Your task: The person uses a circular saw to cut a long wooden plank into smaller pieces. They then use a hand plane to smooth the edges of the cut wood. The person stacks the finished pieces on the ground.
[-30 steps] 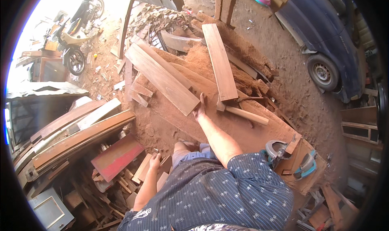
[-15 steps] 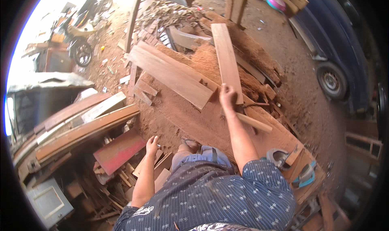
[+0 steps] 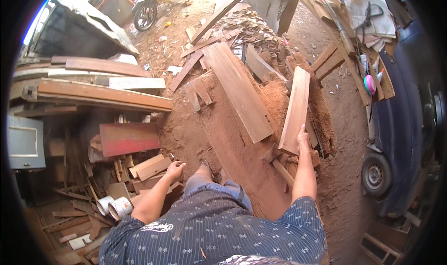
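Note:
My right hand [image 3: 303,138] grips a pale wooden board [image 3: 296,107] by its right edge near the lower end. The board is tilted, and its near end face shows. Just left of it, a wider board [image 3: 237,90] lies on the sawdust-covered workbench [image 3: 228,165]. Below the held board is a hammer [image 3: 283,173] with a wooden handle. My left hand [image 3: 176,169] hangs low beside my leg, its fingers pinched together. Whether something small sits between them is too small to make out.
Stacked planks [image 3: 102,95] and a red panel [image 3: 130,139] stand on the left, above offcuts and white buckets [image 3: 120,208]. Sawdust and wood scraps [image 3: 247,25] pile up ahead. A dark blue vehicle [image 3: 396,134] stands on the right, a motorbike wheel [image 3: 145,13] far off.
My view has swung to the right. The board in my right hand has tilted, so its end face now shows. My left hand stays low with pinched fingers.

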Demonstrator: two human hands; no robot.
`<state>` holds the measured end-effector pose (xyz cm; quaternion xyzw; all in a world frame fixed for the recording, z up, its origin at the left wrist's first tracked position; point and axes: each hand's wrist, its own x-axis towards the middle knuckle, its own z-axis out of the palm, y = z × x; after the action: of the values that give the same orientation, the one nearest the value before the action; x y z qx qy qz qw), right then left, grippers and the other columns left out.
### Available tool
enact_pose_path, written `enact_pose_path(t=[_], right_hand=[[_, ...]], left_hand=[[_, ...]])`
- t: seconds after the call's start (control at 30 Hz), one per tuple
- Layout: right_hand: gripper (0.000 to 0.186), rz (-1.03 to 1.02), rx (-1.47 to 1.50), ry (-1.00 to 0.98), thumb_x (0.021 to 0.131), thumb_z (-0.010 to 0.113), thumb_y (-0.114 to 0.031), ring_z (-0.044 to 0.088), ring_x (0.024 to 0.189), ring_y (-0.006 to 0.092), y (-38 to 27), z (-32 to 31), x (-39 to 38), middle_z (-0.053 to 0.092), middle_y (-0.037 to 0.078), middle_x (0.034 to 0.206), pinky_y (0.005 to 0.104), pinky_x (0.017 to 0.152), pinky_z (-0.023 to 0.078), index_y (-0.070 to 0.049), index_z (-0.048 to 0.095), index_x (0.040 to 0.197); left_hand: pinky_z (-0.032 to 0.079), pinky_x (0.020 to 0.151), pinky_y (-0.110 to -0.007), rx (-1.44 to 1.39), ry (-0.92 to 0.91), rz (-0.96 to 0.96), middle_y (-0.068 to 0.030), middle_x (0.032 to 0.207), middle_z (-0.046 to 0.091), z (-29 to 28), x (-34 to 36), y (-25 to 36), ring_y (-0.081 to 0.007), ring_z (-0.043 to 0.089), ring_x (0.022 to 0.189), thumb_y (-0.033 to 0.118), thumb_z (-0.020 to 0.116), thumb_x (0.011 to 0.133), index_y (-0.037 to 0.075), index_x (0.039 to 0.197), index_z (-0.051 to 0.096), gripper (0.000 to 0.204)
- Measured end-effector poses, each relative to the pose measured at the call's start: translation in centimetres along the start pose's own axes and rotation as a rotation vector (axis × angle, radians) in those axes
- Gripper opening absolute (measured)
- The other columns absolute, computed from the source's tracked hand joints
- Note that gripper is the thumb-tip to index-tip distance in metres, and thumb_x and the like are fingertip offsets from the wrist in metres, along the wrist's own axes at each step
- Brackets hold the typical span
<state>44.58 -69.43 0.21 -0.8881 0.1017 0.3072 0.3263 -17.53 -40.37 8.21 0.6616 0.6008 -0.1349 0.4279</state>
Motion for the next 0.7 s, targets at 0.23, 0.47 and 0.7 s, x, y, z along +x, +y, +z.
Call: enact_pose_path(t=[0.23,0.47,0.7], right_hand=[[0.087,-0.280,-0.006,-0.183,0.102,0.035,-0.068,0.067,0.109,0.0319,-1.0,-7.1,-16.7,0.067,0.024,0.122,0.0408,0.095,0.051,0.012,0.064,0.122],[0.079,0.047,0.515,-0.911,0.105,0.030,-0.065,0.066,0.111,0.0247,2.2,-2.3,-34.3,0.063,0.016,0.131,0.0375,0.097,0.055,-0.001,0.045,0.148],[0.078,-0.532,-0.193,-0.550,0.098,0.054,-0.058,0.060,0.124,0.0352,4.5,2.5,-38.8,0.063,0.026,0.133,0.0397,0.108,0.044,0.008,0.051,0.141]], left_hand=[[0.051,0.101,-0.038,-0.313,-0.188,0.389,-0.0132,0.130,0.067,2.7,-0.8,12.6,-0.0258,0.062,0.122,0.043,0.058,0.103,0.003,0.138,0.059,0.054],[0.052,0.096,-0.043,-1.189,-0.705,-0.024,-0.0129,0.130,0.065,7.5,-1.6,28.9,-0.0275,0.065,0.111,0.063,0.034,0.104,0.007,0.143,0.053,0.071],[0.048,0.101,-0.055,-1.454,-0.589,-0.162,-0.0124,0.129,0.066,7.8,-3.9,23.0,-0.0295,0.062,0.117,0.071,0.024,0.100,0.012,0.138,0.058,0.078]])
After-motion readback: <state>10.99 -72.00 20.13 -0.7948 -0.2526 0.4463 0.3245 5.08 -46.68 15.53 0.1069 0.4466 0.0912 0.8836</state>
